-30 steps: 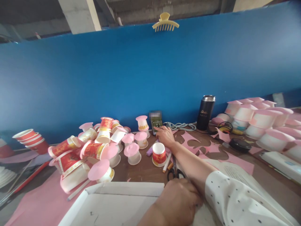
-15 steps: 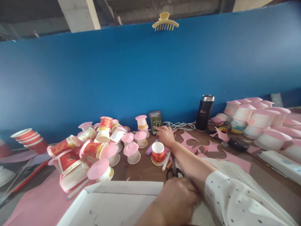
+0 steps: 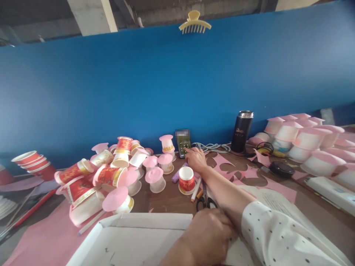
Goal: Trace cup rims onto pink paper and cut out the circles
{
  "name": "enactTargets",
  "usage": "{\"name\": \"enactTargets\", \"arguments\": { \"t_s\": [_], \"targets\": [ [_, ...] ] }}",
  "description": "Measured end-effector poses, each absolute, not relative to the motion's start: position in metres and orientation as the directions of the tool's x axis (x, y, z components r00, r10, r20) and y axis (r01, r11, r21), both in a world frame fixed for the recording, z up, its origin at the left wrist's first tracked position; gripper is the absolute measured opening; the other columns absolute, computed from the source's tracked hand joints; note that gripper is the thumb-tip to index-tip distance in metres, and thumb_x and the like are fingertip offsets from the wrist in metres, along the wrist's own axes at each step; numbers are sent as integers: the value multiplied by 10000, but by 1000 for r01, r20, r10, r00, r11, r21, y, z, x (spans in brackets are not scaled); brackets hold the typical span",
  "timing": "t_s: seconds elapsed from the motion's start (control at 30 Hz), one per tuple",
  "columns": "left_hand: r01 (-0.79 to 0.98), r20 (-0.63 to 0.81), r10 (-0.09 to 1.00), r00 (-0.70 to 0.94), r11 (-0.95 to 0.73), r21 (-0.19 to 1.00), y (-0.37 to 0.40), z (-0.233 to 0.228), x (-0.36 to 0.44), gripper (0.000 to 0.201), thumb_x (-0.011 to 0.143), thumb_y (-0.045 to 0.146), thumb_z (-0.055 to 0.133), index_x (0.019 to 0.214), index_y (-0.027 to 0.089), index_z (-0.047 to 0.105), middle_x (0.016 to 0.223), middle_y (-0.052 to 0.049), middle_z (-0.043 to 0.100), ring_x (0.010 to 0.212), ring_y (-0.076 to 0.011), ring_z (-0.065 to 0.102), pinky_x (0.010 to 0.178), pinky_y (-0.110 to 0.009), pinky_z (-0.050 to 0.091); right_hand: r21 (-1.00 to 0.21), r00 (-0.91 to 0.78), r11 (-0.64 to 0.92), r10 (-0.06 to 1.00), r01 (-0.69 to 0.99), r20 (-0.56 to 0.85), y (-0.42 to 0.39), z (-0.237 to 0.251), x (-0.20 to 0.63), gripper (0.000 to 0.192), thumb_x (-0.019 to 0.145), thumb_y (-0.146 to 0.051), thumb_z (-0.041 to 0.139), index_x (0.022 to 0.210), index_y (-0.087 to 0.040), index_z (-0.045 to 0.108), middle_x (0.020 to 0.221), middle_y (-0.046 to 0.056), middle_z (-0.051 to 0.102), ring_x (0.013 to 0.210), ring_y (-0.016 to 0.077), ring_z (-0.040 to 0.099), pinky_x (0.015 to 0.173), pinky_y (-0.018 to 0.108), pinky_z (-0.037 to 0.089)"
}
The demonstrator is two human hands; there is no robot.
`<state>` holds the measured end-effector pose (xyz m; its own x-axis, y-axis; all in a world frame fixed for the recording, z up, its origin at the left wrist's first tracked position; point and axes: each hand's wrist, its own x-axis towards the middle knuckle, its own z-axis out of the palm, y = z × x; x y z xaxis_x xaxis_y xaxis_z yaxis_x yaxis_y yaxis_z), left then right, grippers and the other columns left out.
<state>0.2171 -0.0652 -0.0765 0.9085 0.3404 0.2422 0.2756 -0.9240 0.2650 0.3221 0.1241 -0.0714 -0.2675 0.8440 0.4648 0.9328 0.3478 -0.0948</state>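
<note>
Hands: right has index out at the phone, 11 o'clock of it, other fingers unclear; your left is curled, can't tell on what. Probably screen-tapping; calls for a light, steady fingertip.

Lit phone, propped upright

The phone looks smooth, the bottle rim shiny metal.

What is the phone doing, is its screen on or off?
On: the phone shows rows of bright marks, beside a finger of the right hand.
</note>
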Motion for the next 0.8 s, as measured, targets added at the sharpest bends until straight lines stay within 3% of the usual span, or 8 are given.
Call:
{"name": "enactTargets", "arguments": {
  "t_s": [0.23, 0.8],
  "targets": [
    [262, 291, 345, 893, -921, 287, -65, -78, 217, 133, 780, 118, 516, 797, 193, 625, 881, 13, 690, 870, -143, 581, 807, -231, 437, -90, -269, 353, 832, 931, 485, 123, -71, 323, 244, 806, -194, 500, 711, -241, 719, 1353, -35, 546, 1118, 220, 453, 860, 388, 317],
    [303, 219, 361, 906, -917, 260, -66, -78, 216, 154, 792, 136, 513, 825, 198, 650, 841, -29, 674, 866, -171, 588, 805, -271, 449, -84, -220, 291, 856, 953, 467, 115, -69, 331, 237, 781, -168, 500, 758, -238, 725, 1357, -23, 543, 1127, 232, 449, 846, 378, 309]
  ]
}}
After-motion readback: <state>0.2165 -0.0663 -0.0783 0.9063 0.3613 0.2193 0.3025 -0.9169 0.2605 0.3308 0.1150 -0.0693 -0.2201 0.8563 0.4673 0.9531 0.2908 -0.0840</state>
